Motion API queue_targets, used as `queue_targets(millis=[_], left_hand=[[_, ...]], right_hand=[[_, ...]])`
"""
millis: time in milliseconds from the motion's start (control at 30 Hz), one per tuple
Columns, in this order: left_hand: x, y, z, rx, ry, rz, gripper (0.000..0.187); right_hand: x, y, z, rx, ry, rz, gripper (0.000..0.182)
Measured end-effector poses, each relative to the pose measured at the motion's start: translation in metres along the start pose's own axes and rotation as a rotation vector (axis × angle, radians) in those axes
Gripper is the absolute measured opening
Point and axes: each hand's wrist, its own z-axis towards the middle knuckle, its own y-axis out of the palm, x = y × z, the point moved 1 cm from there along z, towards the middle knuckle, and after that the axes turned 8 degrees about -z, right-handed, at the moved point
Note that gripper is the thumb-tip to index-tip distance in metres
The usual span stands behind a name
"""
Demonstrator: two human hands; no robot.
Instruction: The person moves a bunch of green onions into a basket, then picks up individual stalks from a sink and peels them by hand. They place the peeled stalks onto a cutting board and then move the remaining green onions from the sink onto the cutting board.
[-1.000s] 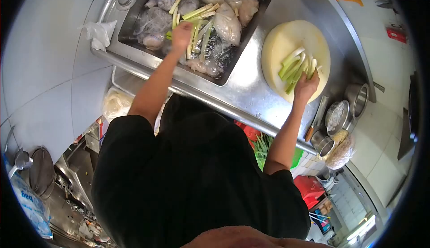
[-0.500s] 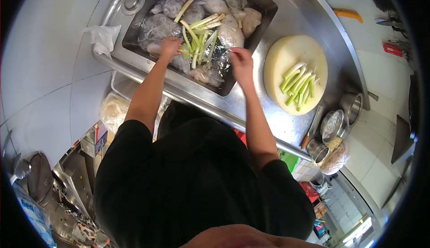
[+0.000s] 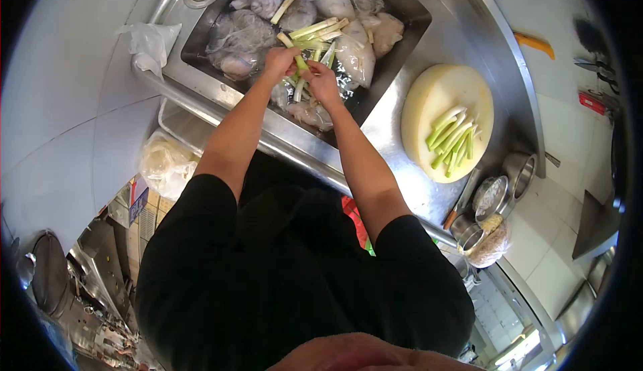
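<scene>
Over the sink [image 3: 395,63], my left hand [image 3: 280,61] is closed round a pale green stalk [image 3: 299,57]. My right hand [image 3: 323,83] meets it just to the right, its fingers pinched on the lower part of the same stalk. More cut stalks [image 3: 321,29] lie behind and beneath my hands, on top of plastic-wrapped bundles [image 3: 331,1] sitting in water. On the round cutting board [image 3: 420,106] to the right rests a pile of trimmed stalks [image 3: 453,136].
A knife [image 3: 462,200] and metal bowls [image 3: 520,170] stand at the counter's right end. A crumpled plastic bag [image 3: 153,44] hangs on the sink's left edge. An orange-handled tool [image 3: 536,44] and scissors [image 3: 599,69] are at the far right.
My right hand has moved left to meet my left hand, which has shifted slightly right and up. A stalk is now between them. The view has shifted a little.
</scene>
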Motion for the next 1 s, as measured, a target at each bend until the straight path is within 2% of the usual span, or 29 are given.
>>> queue_targets(millis=[67, 167, 200, 300, 333, 433, 467, 533, 567, 633, 667, 700, 767, 900, 967, 1000], left_hand=[[0.010, 0.000, -0.027, 0.003, 0.091, 0.021, 0.020], [0.019, -0.002, -0.055, -0.026, 0.227, 0.053, 0.025], [0.020, -0.004, -0.060, -0.039, 0.272, 0.066, 0.027], [0.016, -0.007, -0.070, -0.282, 0.168, -0.242, 0.034], [0.016, -0.007, -0.077, -0.320, 0.130, -0.221, 0.039], [0.026, 0.006, -0.113, -0.264, 0.173, 0.159, 0.045], [0.024, 0.003, -0.117, -0.364, 0.225, 0.269, 0.045], [0.014, -0.008, -0.112, -0.450, 0.218, 0.204, 0.044], [0.009, -0.013, -0.108, -0.495, 0.216, 0.172, 0.044], [0.010, -0.019, -0.119, -0.383, 0.252, 0.263, 0.043], [0.011, -0.022, -0.125, -0.326, 0.271, 0.306, 0.043], [0.015, -0.026, -0.131, -0.340, 0.306, 0.393, 0.043], [0.022, -0.041, -0.139, -0.359, 0.376, 0.568, 0.044], [0.020, -0.076, -0.133, -0.210, 0.502, 0.545, 0.037], [0.022, -0.087, -0.134, -0.236, 0.414, 0.401, 0.036], [0.024, -0.087, -0.138, -0.263, 0.366, 0.313, 0.037]], right_hand=[[-0.011, 0.000, -0.007, -0.125, -0.043, -0.008, 0.031], [-0.040, -0.004, -0.028, -0.125, 0.154, 0.256, 0.025], [-0.050, -0.006, -0.034, -0.111, 0.124, 0.366, 0.023], [-0.044, -0.003, -0.040, -0.152, 0.167, 0.701, 0.022], [-0.044, -0.005, -0.042, -0.132, 0.118, 0.543, 0.022], [-0.056, -0.017, -0.048, -0.056, 0.006, 0.004, 0.019], [-0.055, -0.021, -0.048, -0.031, -0.096, -0.062, 0.018], [-0.053, -0.033, -0.047, 0.020, -0.300, -0.194, 0.015], [-0.051, -0.042, -0.047, 0.040, -0.309, -0.252, 0.014], [-0.062, -0.070, -0.053, 0.078, -0.319, -0.374, 0.013], [-0.070, -0.086, -0.057, 0.059, -0.238, -0.443, 0.013], [-0.068, -0.098, -0.058, 0.105, -0.292, -0.453, 0.013], [-0.067, -0.118, -0.062, 0.111, -0.251, -0.496, 0.012], [-0.057, -0.149, -0.070, 0.196, -0.170, -0.436, 0.013], [-0.061, -0.155, -0.074, 0.193, -0.076, -0.459, 0.015], [-0.058, -0.151, -0.073, 0.063, -0.006, -0.428, 0.021]])
